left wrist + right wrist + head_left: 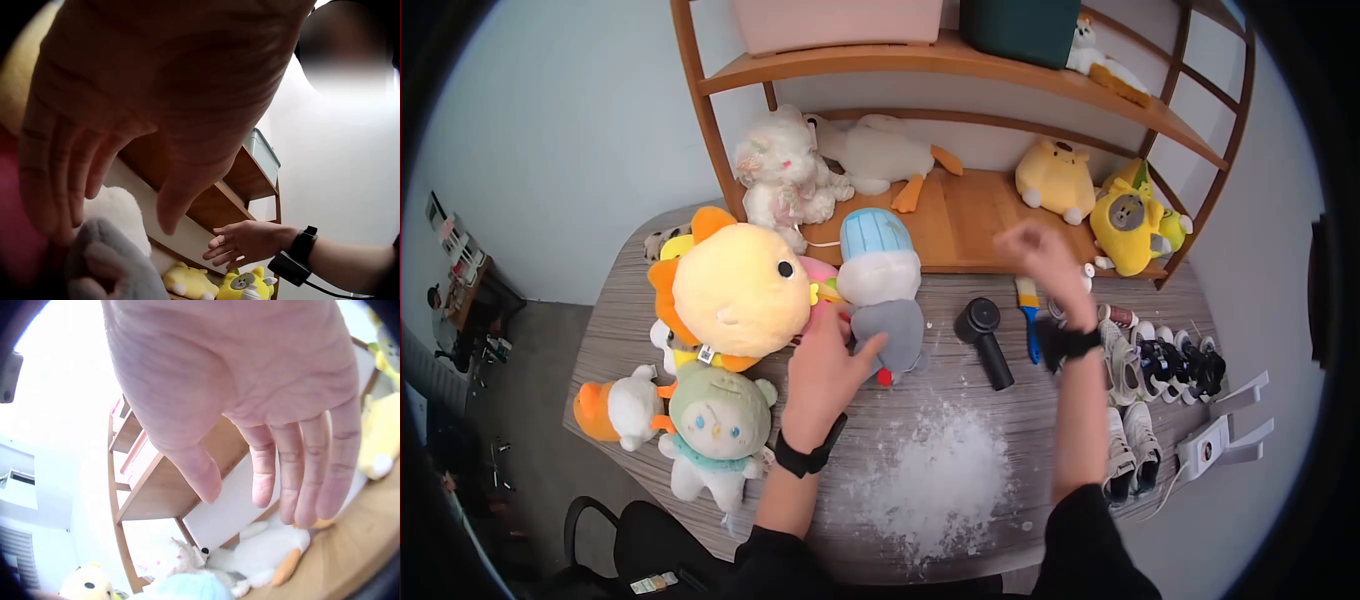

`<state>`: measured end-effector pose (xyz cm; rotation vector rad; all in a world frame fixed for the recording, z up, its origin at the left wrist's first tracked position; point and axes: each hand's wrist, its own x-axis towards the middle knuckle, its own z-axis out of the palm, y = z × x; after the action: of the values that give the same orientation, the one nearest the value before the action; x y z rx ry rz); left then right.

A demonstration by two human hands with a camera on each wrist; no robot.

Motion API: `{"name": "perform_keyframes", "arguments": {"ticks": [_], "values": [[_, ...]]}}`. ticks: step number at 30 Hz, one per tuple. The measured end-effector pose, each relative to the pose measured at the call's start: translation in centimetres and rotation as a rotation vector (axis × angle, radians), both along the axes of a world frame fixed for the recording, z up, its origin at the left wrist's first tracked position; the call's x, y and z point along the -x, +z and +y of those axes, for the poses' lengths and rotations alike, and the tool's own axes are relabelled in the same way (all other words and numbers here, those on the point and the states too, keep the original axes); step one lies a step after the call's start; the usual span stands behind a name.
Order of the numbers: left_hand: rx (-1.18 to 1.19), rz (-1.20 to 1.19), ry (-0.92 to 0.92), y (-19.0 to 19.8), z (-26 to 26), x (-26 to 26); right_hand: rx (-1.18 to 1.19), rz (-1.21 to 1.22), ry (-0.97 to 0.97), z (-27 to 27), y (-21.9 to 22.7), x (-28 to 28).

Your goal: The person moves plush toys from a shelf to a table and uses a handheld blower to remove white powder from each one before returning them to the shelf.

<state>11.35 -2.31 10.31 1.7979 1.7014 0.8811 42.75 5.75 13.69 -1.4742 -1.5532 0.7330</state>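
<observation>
In the head view the left hand (pixel 825 375) is beside a grey, white and blue plush (pixel 887 325), its thumb over the grey part. A big yellow round plush (pixel 735 285) stands just left of that hand. Seen from the left wrist, the fingers of the left hand (pixel 125 125) hang down by the grey plush (pixel 112 262); whether they touch it is unclear. The right hand (pixel 1050 265) is raised near the shelf front, above a brush (pixel 1030 325). From the right wrist, the right hand (pixel 269 425) has relaxed fingers and nothing in them.
White powder (pixel 945 480) lies spread on the table (pixel 850 500). A black handheld device (pixel 985 340) is behind it. Several shoes (pixel 1135 450) stand at the right. Plush toys sit on the wooden shelf (pixel 980 215). A green plush (pixel 720 415) lies at the left.
</observation>
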Motion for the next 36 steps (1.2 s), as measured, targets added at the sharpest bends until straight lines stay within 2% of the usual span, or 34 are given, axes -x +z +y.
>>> {"name": "perform_keyframes", "arguments": {"ticks": [2,3,4,6,8,11,14,15,18,20,22,24,25,26,28,31,33,36], "values": [[0.039,0.166,-0.008,-0.6,-0.3,-0.5,0.035,0.079,0.005,-3.8,-2.7,3.1],[-0.066,0.173,-0.006,-2.3,0.0,-0.6,0.183,0.147,0.002,-5.5,-2.7,5.0],[-0.063,0.186,-0.004,-2.1,-0.1,-0.8,0.16,0.231,0.048,-6.4,-4.6,6.3],[-0.044,0.219,-0.012,-1.9,-0.5,-1.1,0.075,0.081,0.194,-7.8,-6.7,8.1],[-0.088,0.038,-0.095,-1.8,0.0,-1.3,-0.009,-0.077,0.281,-8.3,-8.2,9.8],[-0.135,-0.178,-0.212,-2.4,0.5,-2.1,-0.064,-0.183,0.132,-8.6,-9.0,11.7],[-0.139,-0.298,-0.334,-2.9,0.2,-2.8,-0.182,-0.049,-0.062,-7.5,-12.0,13.0],[-0.129,-0.322,-0.38,-2.8,0.1,-2.9,-0.214,-0.024,-0.086,-7.7,-11.8,13.3],[-0.256,-0.336,-0.389,-1.1,-0.3,-2.2,-0.23,0.402,-0.122,-7.5,-10.3,12.6],[-0.31,-0.468,-0.257,1.2,-1.1,-1.4,-0.413,0.337,-0.143,-6.3,-10.3,10.3],[-0.416,-0.568,-0.14,2.4,-1.2,-0.6,-0.109,0.619,-0.053,-8.2,-6.2,8.7],[-0.422,-0.705,-0.123,2.7,-1.1,-0.1,-0.251,0.76,-0.148,-9.3,-4.6,8.0],[-0.423,-0.77,-0.118,2.8,-1.1,0.1,-0.245,0.808,-0.191,-9.6,-4.6,7.0],[-0.426,-0.784,-0.103,2.9,-1.1,0.2,-0.071,0.793,-0.147,-9.9,-4.3,5.1],[-0.434,-0.807,-0.083,3.3,-1.2,0.3,-0.157,0.831,-0.248,-10.1,-5.0,3.9],[-0.384,-0.773,-0.062,3.8,-1.6,0.2,-0.404,0.954,-0.108,-9.4,-5.1,3.9],[-0.371,-0.667,-0.065,3.7,-1.6,0.5,-0.4,0.966,-0.085,-10.0,-4.2,4.1],[-0.311,-0.701,-0.178,3.1,-1.0,0.8,-0.378,0.961,-0.011,-11.0,-3.2,4.3]]}}
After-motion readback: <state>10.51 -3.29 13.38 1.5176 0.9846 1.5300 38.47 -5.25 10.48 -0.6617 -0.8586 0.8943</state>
